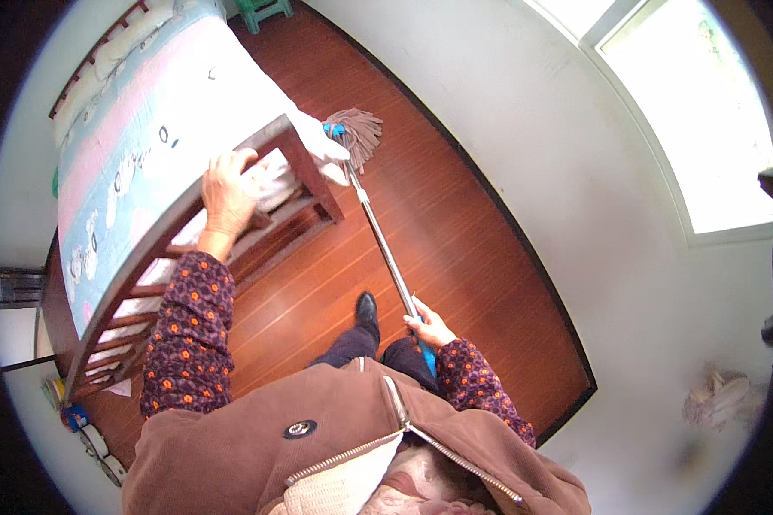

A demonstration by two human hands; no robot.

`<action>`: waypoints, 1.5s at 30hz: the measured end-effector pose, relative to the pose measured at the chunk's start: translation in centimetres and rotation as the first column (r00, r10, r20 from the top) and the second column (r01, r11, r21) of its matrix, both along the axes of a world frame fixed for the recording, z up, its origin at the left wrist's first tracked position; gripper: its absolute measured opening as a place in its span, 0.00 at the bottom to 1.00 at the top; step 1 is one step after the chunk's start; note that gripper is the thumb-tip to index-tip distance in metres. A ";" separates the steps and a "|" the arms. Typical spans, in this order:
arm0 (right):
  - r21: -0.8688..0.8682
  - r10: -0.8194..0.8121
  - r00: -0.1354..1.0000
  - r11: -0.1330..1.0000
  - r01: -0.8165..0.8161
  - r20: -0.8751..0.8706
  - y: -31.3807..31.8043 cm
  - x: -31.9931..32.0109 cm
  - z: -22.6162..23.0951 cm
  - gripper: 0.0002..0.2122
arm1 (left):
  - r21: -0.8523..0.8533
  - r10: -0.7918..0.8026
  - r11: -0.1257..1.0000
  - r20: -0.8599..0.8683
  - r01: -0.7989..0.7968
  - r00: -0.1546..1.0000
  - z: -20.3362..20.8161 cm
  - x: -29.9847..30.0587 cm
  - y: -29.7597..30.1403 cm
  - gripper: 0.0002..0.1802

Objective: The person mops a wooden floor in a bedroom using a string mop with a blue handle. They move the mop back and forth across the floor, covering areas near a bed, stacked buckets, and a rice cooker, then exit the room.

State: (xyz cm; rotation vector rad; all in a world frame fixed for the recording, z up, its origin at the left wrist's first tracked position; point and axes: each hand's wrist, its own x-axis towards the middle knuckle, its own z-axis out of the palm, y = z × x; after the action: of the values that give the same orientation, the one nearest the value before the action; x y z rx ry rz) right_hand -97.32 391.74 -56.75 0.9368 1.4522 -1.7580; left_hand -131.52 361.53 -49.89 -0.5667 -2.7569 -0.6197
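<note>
My right hand [432,329] is wrapped round the metal handle [383,245] of a mop, near its blue grip [428,359]. The handle slants away from me to a mop head [362,137] of greyish-pink strips with a blue fitting, which lies on the floor by the bed's corner. My left hand [228,196] grips the top rail of the brown wooden bed footboard [297,154], its fingers bent over the wood. White bedding hangs past the bed corner, close to the mop's lower shaft.
A bed with a pale blue, pink and white cover [137,146] fills the left side. Reddish-brown floorboards [455,232] run between it and the white wall [558,172] with a bright window. A green stool [262,12] stands at the far end.
</note>
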 end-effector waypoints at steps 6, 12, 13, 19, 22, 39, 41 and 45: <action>0.107 0.179 0.984 0.978 -0.180 0.022 2.1 -3.6 1.6 0.31 | 0.196 0.117 0.968 0.189 -0.154 0.975 2.1 0.2 0.0 0.12; -0.020 0.199 0.974 0.980 -0.198 0.110 9.1 -15.9 -2.3 0.28 | 0.020 0.371 0.929 -0.044 -0.370 0.928 2.3 -1.4 2.2 0.11; 0.046 0.217 0.976 0.975 -0.217 0.010 9.7 -19.6 -4.3 0.26 | -0.015 0.307 0.951 -0.010 -0.307 0.952 2.3 -1.1 2.6 0.10; 0.175 0.325 0.945 0.933 -0.314 -0.037 6.4 -39.6 -15.0 0.24 | -0.006 0.473 0.881 0.067 -0.474 0.878 3.3 -0.2 3.9 0.07; 0.397 0.456 0.883 0.835 -0.380 -0.114 4.7 -39.9 -16.7 0.31 | -0.010 0.468 0.883 0.082 -0.469 0.880 4.0 -0.3 4.6 0.07; -0.344 0.274 0.928 0.922 -0.178 0.253 17.4 -12.7 8.3 0.11 | 0.584 -0.435 0.747 0.068 0.317 0.898 10.6 20.4 22.4 0.35; -0.501 0.336 0.926 0.839 -0.212 0.171 13.5 -12.8 10.6 0.12 | 0.623 -0.424 0.688 -0.072 0.373 0.903 11.3 24.1 24.5 0.34; -0.704 0.462 0.885 0.608 -0.367 -0.063 5.3 -13.4 15.3 0.18 | 0.708 -0.138 0.696 -0.029 0.118 0.990 10.3 27.2 23.5 0.13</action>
State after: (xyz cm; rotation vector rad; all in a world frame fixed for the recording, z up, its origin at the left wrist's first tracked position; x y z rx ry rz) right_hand -110.73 397.00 -41.43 0.2495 0.7019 -1.6359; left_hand -104.35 385.08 -39.62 -0.5498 -2.2195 -1.6270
